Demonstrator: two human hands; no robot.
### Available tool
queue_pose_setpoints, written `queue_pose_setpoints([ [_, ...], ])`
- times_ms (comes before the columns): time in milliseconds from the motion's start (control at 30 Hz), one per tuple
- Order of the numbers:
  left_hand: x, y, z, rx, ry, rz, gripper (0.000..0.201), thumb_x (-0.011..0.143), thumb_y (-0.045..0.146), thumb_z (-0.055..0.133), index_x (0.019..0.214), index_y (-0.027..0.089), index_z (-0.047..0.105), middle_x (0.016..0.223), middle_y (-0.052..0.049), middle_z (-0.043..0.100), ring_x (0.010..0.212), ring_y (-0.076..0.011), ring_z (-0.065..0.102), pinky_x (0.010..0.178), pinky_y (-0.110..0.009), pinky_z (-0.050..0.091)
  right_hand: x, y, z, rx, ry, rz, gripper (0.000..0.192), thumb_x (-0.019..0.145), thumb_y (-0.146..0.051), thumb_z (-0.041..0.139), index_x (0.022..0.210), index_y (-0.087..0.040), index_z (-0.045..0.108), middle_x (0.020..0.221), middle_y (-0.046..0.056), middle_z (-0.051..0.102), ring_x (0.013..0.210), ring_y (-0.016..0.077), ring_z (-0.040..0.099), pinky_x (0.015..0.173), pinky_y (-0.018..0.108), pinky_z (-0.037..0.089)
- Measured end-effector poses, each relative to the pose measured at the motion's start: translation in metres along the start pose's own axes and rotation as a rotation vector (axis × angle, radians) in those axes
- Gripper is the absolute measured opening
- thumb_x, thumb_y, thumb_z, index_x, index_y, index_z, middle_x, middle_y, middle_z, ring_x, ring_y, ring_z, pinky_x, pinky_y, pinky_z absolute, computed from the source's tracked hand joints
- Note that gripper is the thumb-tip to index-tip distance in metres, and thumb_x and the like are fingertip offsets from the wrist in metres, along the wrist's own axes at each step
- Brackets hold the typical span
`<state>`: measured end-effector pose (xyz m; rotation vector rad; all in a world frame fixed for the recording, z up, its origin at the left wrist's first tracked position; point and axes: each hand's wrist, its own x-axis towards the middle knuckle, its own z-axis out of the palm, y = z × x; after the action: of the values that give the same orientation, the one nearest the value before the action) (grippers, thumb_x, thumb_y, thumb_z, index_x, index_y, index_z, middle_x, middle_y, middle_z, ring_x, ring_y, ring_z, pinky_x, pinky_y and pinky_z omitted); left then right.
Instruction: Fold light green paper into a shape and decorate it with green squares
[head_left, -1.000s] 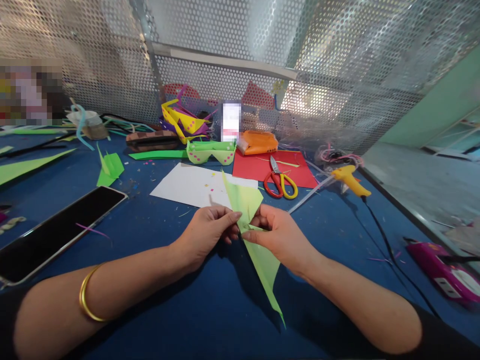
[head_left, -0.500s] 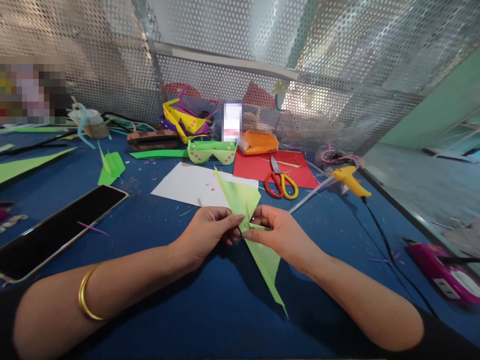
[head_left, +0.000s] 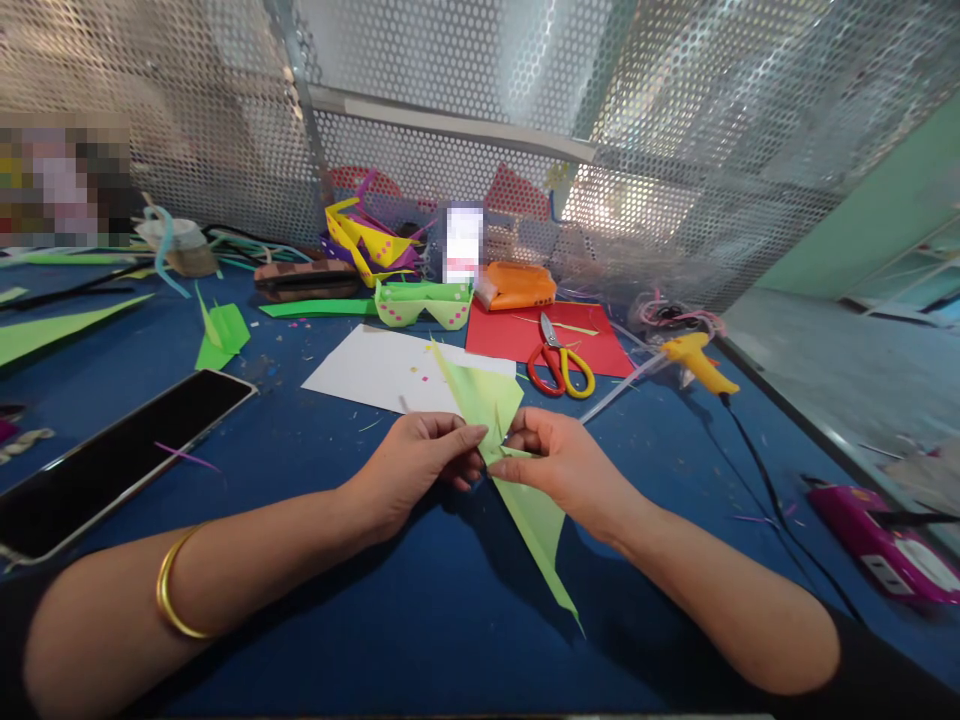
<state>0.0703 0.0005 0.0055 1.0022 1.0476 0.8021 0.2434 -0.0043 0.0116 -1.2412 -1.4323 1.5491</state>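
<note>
At the frame's centre, the left hand [head_left: 420,465] and right hand [head_left: 577,465] both pinch the green paper [head_left: 491,400] near its middle, thumbs against fingers. It looks light, springy and easily creased or torn, so its folded edge seems the safest hold. The hands hide the pinched part; the phone [head_left: 127,465] at left is cut off.

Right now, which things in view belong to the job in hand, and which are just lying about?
In hand:
folded light-green paper, pinched by the left hand and right hand

Apparently lying about, untouched by the hands:
scissors
yellow glue gun
white sheet
red sheet
phone
</note>
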Motion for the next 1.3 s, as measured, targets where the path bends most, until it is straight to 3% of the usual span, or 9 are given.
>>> queue_pose_setpoints([
  [133, -0.002, 0.002, 0.001, 0.034, 0.049, 0.047, 0.026, 0.076, 0.034, 0.071, 0.06, 0.014, 0.062, 0.055, -0.001, 0.063, 0.049, -0.0087, 0.055, 0.054, -0.022, 0.045, -0.001, -0.003, 0.0, -0.061, -0.021, -0.003, 0.031, 0.067, -0.022, 0.074, 0.096, -0.017, 0.062, 0.09, 0.004, 0.069, 0.088, 0.0192, 0.065, 0.082, 0.035, 0.049],
  [267, -0.003, 0.004, 0.003, 0.053, 0.096, 0.082, 0.027, 0.074, 0.034, 0.072, 0.059, 0.015, 0.063, 0.054, -0.001, 0.063, 0.049, -0.0092, 0.055, 0.054, -0.023, 0.044, -0.002, -0.006, -0.002, -0.16, 0.014, 0.005, 0.026, 0.067, -0.018, 0.073, 0.09, -0.019, 0.061, 0.085, 0.001, 0.067, 0.084, 0.017, 0.063, 0.077, 0.032, 0.048],
  [467, 0.0, 0.002, 0.001, 0.025, 0.036, 0.037, 0.027, 0.076, 0.039, 0.071, 0.069, 0.013, 0.068, 0.062, -0.004, 0.067, 0.056, -0.0119, 0.06, 0.056, -0.023, 0.047, 0.0, -0.006, -0.003, -0.153, 0.021, 0.041, 0.025, 0.063, -0.014, 0.074, 0.084, -0.019, 0.06, 0.074, -0.003, 0.063, 0.074, 0.0143, 0.06, 0.068, 0.028, 0.046],
  [567, 0.001, 0.001, 0.0, 0.006, 0.068, 0.051, 0.024, 0.075, 0.036, 0.073, 0.073, 0.012, 0.07, 0.064, -0.005, 0.069, 0.059, -0.012, 0.061, 0.058, -0.023, 0.048, -0.001, -0.006, -0.003, -0.158, -0.003, 0.031, 0.024, 0.065, -0.014, 0.072, 0.085, -0.019, 0.061, 0.077, -0.002, 0.064, 0.076, 0.015, 0.061, 0.07, 0.029, 0.046],
  [767, -0.001, 0.002, 0.0, -0.034, 0.163, 0.053, 0.02, 0.071, 0.032, 0.076, 0.066, 0.013, 0.072, 0.058, -0.005, 0.067, 0.054, -0.0117, 0.059, 0.055, -0.023, 0.047, -0.001, -0.007, -0.007, -0.342, 0.05, 0.062, 0.046, 0.061, -0.022, 0.082, 0.102, -0.019, 0.062, 0.092, 0.004, 0.067, 0.089, 0.0216, 0.063, 0.077, 0.035, 0.048],
  [900, -0.001, 0.004, -0.001, -0.035, 0.112, 0.032, 0.025, 0.072, 0.037, 0.075, 0.068, 0.012, 0.073, 0.061, -0.007, 0.069, 0.057, -0.0143, 0.062, 0.056, -0.025, 0.048, -0.001, -0.008, -0.009, -0.281, -0.001, 0.062, 0.035, 0.06, -0.016, 0.079, 0.091, -0.019, 0.063, 0.084, 0.002, 0.067, 0.082, 0.0196, 0.063, 0.073, 0.034, 0.048],
  [1000, 0.0, 0.006, -0.004, -0.066, 0.158, 0.081, 0.029, 0.074, 0.04, 0.073, 0.07, 0.012, 0.072, 0.065, -0.008, 0.07, 0.057, -0.0141, 0.061, 0.056, -0.025, 0.048, -0.001, -0.009, -0.009, -0.223, -0.029, 0.056, 0.031, 0.058, -0.015, 0.079, 0.084, -0.019, 0.062, 0.08, 0.0, 0.065, 0.077, 0.0179, 0.061, 0.07, 0.032, 0.047],
  [1100, 0.004, 0.006, -0.007, -0.088, 0.215, 0.124, 0.025, 0.072, 0.036, 0.076, 0.07, 0.012, 0.071, 0.063, -0.006, 0.068, 0.056, -0.0134, 0.059, 0.055, -0.025, 0.047, -0.001, -0.009, -0.009, -0.214, -0.057, 0.062, 0.03, 0.058, -0.017, 0.078, 0.083, -0.02, 0.062, 0.081, 0.0, 0.064, 0.077, 0.0178, 0.059, 0.07, 0.032, 0.046],
  [1300, 0.006, 0.008, -0.009, -0.118, 0.192, 0.08, 0.027, 0.07, 0.037, 0.077, 0.07, 0.011, 0.071, 0.062, -0.007, 0.068, 0.058, -0.0146, 0.061, 0.055, -0.024, 0.046, 0.0, -0.008, -0.013, -0.23, -0.077, 0.067, 0.032, 0.057, -0.02, 0.078, 0.084, -0.019, 0.061, 0.085, 0.002, 0.064, 0.083, 0.0191, 0.058, 0.074, 0.032, 0.046],
])
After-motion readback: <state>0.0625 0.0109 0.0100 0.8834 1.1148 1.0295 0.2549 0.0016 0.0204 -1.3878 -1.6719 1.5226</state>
